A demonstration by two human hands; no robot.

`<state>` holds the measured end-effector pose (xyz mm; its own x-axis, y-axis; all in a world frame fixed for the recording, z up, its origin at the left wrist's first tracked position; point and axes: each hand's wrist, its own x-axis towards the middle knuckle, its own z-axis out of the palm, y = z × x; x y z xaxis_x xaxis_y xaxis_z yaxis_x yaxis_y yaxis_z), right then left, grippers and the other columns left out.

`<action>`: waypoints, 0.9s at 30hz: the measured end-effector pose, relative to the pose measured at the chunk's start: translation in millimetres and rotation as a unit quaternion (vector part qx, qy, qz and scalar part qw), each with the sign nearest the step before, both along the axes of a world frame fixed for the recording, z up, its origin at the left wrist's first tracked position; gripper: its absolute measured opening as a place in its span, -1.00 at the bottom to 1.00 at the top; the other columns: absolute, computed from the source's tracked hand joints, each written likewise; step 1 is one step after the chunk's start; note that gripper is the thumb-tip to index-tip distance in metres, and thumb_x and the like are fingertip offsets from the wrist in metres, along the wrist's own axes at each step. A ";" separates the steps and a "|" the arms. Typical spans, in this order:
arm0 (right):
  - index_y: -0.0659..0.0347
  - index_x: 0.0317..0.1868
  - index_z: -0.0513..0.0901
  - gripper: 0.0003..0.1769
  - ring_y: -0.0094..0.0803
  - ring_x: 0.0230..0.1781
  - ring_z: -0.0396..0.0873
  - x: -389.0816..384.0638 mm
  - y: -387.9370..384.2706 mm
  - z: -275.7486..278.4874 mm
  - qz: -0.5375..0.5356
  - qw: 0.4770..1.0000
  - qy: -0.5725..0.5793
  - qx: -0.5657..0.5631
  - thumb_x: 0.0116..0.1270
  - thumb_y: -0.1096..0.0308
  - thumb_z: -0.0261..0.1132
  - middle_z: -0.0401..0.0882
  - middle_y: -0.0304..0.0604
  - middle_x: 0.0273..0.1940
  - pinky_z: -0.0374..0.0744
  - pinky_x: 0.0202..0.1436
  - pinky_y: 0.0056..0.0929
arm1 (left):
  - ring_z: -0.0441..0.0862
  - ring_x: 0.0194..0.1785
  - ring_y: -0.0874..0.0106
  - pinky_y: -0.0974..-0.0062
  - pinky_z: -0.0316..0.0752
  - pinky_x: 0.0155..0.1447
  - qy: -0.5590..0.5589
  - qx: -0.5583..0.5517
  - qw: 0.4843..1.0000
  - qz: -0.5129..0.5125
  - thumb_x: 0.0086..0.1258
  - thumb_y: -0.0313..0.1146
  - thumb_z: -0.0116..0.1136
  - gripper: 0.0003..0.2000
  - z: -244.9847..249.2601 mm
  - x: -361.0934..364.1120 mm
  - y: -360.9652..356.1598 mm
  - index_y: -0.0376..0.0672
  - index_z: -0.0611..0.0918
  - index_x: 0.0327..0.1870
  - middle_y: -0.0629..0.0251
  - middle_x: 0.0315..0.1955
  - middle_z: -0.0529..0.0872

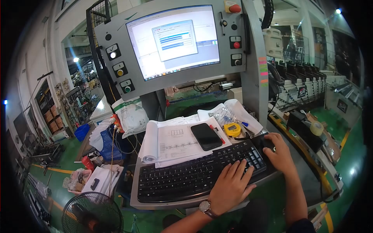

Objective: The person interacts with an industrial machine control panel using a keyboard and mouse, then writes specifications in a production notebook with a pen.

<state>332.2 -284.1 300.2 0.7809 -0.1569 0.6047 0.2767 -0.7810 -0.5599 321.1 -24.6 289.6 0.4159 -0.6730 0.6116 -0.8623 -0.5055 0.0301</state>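
Note:
My left hand (pixel 231 185), with a watch (pixel 205 206) at its wrist, lies over the right part of a black keyboard (pixel 178 176). Its fingers are stretched out and rest on the number keys. My right hand (pixel 279 153) is curved round a black computer mouse (pixel 265 143) beside the keyboard's right end; the hand covers part of the mouse. Behind the keyboard are printed drawings (pixel 171 145) with a black phone (pixel 206 136) on them. Above, a screen (pixel 143 50) set in a grey control panel shows a dialog window with blue rows.
A yellow tape measure (pixel 232 130) and a red pen (pixel 218 134) lie behind the keyboard. Red emergency button (pixel 234 8) tops the panel's right side. A fan (pixel 92 213) stands at lower left, near a blue crate (pixel 110 143). Machinery (pixel 299 83) stands at right.

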 end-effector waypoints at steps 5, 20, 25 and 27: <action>0.23 0.28 0.66 -0.51 0.12 0.34 0.64 -1.0 0.5 0.5 -0.002 1.000 0.006 0.000 0.36 0.32 0.41 0.58 0.06 0.37 0.61 0.34 -0.09 | 0.58 0.47 0.02 0.03 0.45 0.57 0.001 0.000 1.000 -0.001 0.56 0.04 0.35 -0.39 -0.8 0.3 0.0 -0.22 0.62 0.45 -0.10 0.43 0.62; 0.25 0.34 0.65 -0.49 0.06 0.34 0.65 -2.2 1.0 3.4 0.020 0.999 0.026 -0.013 0.43 0.26 0.43 0.56 0.04 0.41 0.64 0.30 -0.14 | 0.58 0.48 0.02 0.04 0.45 0.57 0.001 -0.008 1.000 0.002 0.55 0.04 0.35 -0.39 -1.4 0.2 -0.6 -0.22 0.62 0.44 -0.09 0.42 0.63; 0.27 0.34 0.63 -0.48 0.08 0.35 0.64 -0.2 -1.1 1.8 0.046 0.998 0.012 -0.034 0.46 0.25 0.44 0.55 0.05 0.41 0.63 0.33 -0.13 | 0.60 0.45 0.02 0.04 0.46 0.56 -0.002 -0.015 1.000 -0.002 0.51 0.01 0.39 -0.39 -1.3 1.3 -1.2 -0.23 0.62 0.43 -0.09 0.39 0.64; 0.27 0.34 0.63 -0.48 0.09 0.36 0.63 0.6 -1.2 0.0 0.046 0.999 0.015 -0.025 0.46 0.26 0.45 0.55 0.06 0.40 0.61 0.35 -0.13 | 0.60 0.44 0.01 0.04 0.47 0.54 -0.005 -0.018 1.000 -0.002 0.49 -0.01 0.41 -0.39 -0.4 0.9 -0.8 -0.23 0.63 0.41 -0.09 0.38 0.64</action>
